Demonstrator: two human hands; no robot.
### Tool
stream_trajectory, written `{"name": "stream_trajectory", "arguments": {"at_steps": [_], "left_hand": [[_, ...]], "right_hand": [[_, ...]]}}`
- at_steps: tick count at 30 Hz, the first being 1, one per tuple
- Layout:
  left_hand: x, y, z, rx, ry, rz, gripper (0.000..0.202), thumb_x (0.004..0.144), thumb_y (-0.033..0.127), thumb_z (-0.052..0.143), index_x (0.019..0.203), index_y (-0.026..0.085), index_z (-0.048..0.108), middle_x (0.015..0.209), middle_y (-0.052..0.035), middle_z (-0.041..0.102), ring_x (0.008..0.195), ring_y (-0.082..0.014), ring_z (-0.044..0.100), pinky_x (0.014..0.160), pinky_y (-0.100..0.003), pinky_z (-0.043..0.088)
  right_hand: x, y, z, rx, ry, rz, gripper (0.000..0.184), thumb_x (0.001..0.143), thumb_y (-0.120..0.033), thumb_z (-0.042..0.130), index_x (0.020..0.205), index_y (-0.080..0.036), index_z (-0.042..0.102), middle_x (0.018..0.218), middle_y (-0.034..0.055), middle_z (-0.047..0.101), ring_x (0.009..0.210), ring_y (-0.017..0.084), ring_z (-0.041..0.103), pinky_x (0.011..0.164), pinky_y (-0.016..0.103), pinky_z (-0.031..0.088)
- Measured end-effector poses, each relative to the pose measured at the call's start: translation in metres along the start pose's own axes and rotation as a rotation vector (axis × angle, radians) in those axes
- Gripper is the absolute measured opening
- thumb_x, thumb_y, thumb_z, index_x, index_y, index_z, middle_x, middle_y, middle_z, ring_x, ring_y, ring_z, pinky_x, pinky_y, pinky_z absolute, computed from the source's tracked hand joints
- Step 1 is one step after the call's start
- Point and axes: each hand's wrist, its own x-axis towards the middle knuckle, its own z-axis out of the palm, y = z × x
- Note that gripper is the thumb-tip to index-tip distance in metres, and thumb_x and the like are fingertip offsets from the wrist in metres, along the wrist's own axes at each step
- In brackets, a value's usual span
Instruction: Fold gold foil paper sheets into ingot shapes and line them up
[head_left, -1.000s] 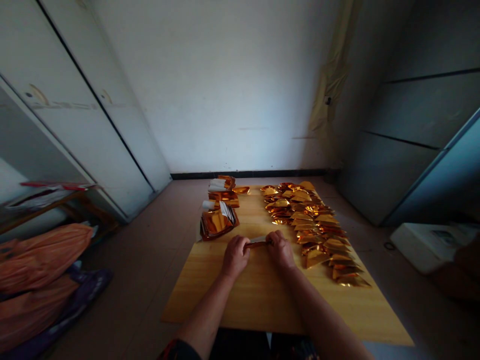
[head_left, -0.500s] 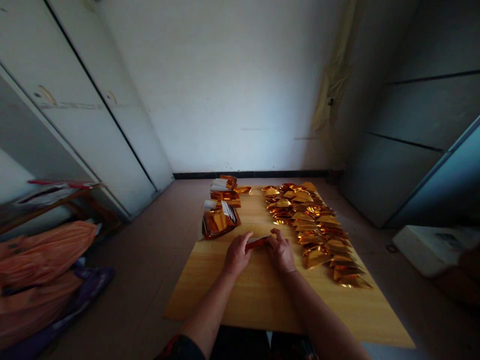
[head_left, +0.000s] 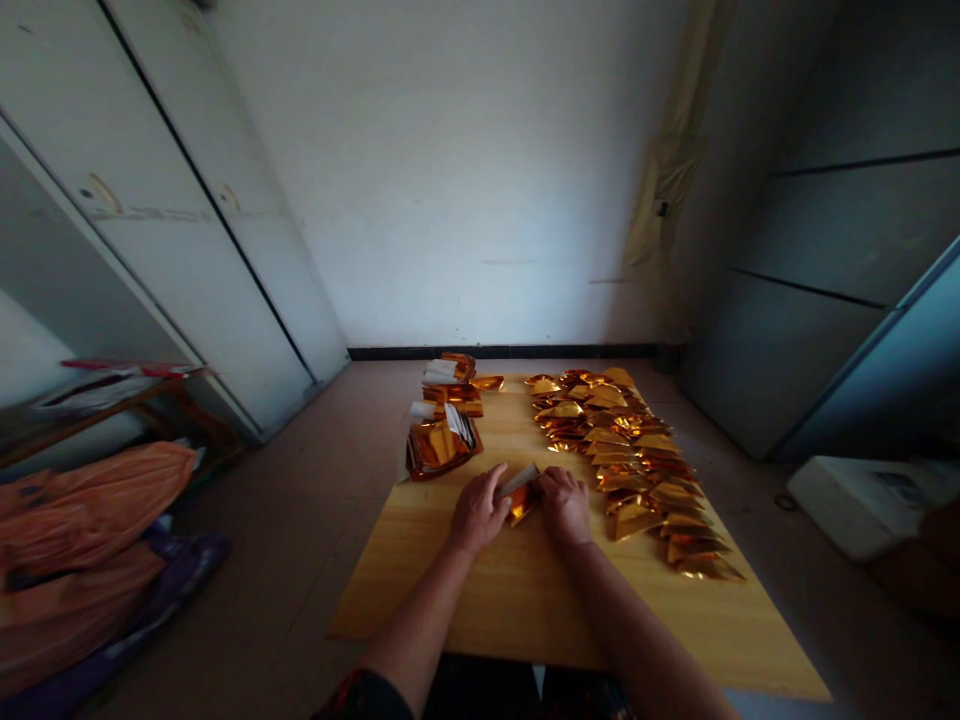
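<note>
Both my hands are at the middle of a pale wooden board (head_left: 442, 590), and they hold a folded piece of gold foil paper (head_left: 520, 503) between them. Its gold face shows, with a white-backed flap standing up at the top. My left hand (head_left: 478, 511) grips its left side, and my right hand (head_left: 564, 506) presses on its right end. Folded gold foil triangles (head_left: 630, 465) lie in overlapping rows to the right of my right hand. Ahead and left of my left hand sits a stack of gold foil sheets (head_left: 442, 447) in a wrapper, with more bundles (head_left: 450, 385) behind it.
Orange sacks (head_left: 75, 520) and purple cloth lie on the floor left of the board, below a low wooden rack (head_left: 112, 405). White cabinet doors stand at the left, a grey cabinet at the right, and a white box (head_left: 862, 505) on the right.
The thin foil strip between my hands has opened into a wider folded piece, with a white flap raised. My hands have shifted slightly around it.
</note>
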Motion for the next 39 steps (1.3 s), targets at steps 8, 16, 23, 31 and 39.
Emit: {"name": "stream_trajectory", "arguments": {"at_steps": [8, 16, 23, 31, 39], "left_hand": [[0.002, 0.001, -0.001, 0.027, -0.005, -0.023, 0.052, 0.075, -0.001, 0.044, 0.12, 0.022, 0.054, 0.104, -0.0049, 0.061, 0.097, -0.016, 0.056, 0.089, -0.031, 0.047], [0.002, 0.006, -0.007, 0.153, -0.079, 0.053, 0.032, 0.074, 0.005, 0.054, 0.091, 0.025, 0.072, 0.112, -0.0056, 0.058, 0.101, -0.0216, 0.05, 0.089, -0.037, 0.044], [0.003, 0.016, -0.012, 0.182, -0.092, 0.045, 0.017, 0.076, 0.02, 0.061, 0.088, 0.025, 0.072, 0.111, -0.0056, 0.059, 0.1, -0.0232, 0.049, 0.087, -0.04, 0.04], [0.003, 0.018, -0.015, 0.153, -0.099, 0.062, 0.012, 0.075, 0.022, 0.063, 0.084, 0.024, 0.07, 0.096, -0.0045, 0.063, 0.093, -0.021, 0.052, 0.081, -0.037, 0.039], [0.003, 0.012, -0.011, 0.109, -0.063, 0.085, 0.008, 0.073, 0.019, 0.066, 0.075, 0.025, 0.071, 0.089, -0.0031, 0.063, 0.09, -0.019, 0.052, 0.081, -0.036, 0.038]], "right_hand": [[0.001, -0.001, -0.003, -0.018, -0.047, 0.023, 0.022, 0.089, -0.02, 0.048, 0.091, -0.027, 0.068, 0.101, 0.0041, 0.064, 0.094, 0.019, 0.052, 0.074, 0.03, 0.028], [0.0, -0.003, -0.002, -0.075, -0.034, 0.086, 0.022, 0.089, -0.022, 0.047, 0.09, -0.027, 0.068, 0.112, 0.0064, 0.061, 0.103, 0.022, 0.048, 0.077, 0.032, 0.03], [-0.009, 0.008, -0.004, -0.018, 0.045, -0.196, 0.021, 0.087, -0.02, 0.053, 0.098, -0.029, 0.069, 0.124, 0.0055, 0.057, 0.113, 0.023, 0.044, 0.087, 0.035, 0.03], [-0.014, 0.013, -0.015, 0.119, -0.04, -0.407, 0.013, 0.088, -0.026, 0.057, 0.091, -0.028, 0.07, 0.105, 0.0031, 0.067, 0.097, 0.018, 0.054, 0.084, 0.033, 0.03], [-0.011, 0.012, -0.016, 0.193, -0.102, -0.389, 0.012, 0.086, -0.03, 0.06, 0.09, -0.028, 0.071, 0.101, 0.0026, 0.067, 0.095, 0.017, 0.055, 0.084, 0.032, 0.032]]}}
